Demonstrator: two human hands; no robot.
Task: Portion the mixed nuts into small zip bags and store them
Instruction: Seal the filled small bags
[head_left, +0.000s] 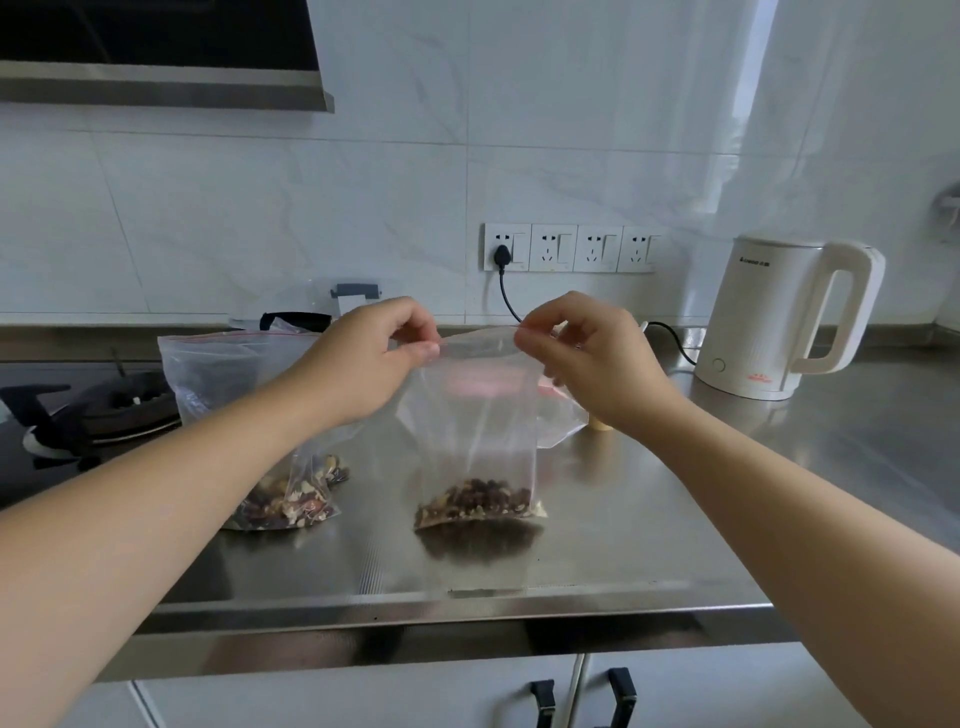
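A clear zip bag (467, 431) stands upright on the steel counter (649, 519), with mixed nuts (478, 501) in its bottom. My left hand (374, 358) pinches the bag's top left corner and my right hand (582, 358) pinches its top right corner, both at the zip strip. To the left, behind my left forearm, stands a second zip bag (228, 379) with a red zip line and nuts (291, 501) at its base. Another clear bag (561, 415) with something pink lies behind the held one.
A white electric kettle (784, 322) stands at the back right, its black cord (675, 343) running to a wall socket (506, 249). A gas hob (88, 410) sits at the left. A clear lidded container (337, 306) is at the back. Cabinet handles (582, 696) are below the counter edge.
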